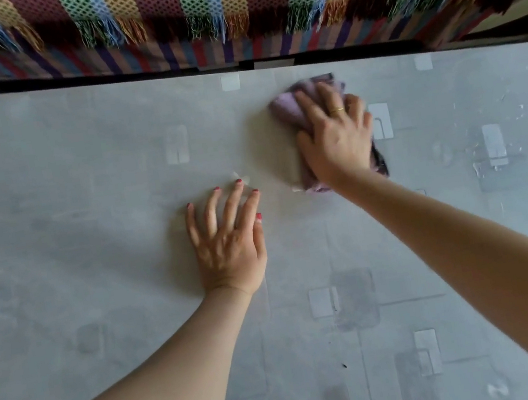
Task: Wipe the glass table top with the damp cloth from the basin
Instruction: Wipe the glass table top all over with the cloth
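The glass table top [83, 200] fills most of the view, grey with pale square patterns showing through it. A bunched purple cloth [289, 106] lies on the glass toward the far edge, right of centre. My right hand [335, 135] presses flat on the cloth with its fingers spread and straight; a gold ring sits on one finger. My left hand [227, 236] rests palm down on the bare glass at the centre, fingers spread, holding nothing. The basin is not in view.
A sofa draped with a striped, fringed woven blanket [224, 2] runs along the table's far edge. Streaks and white specks mark the glass at the right [496, 149].
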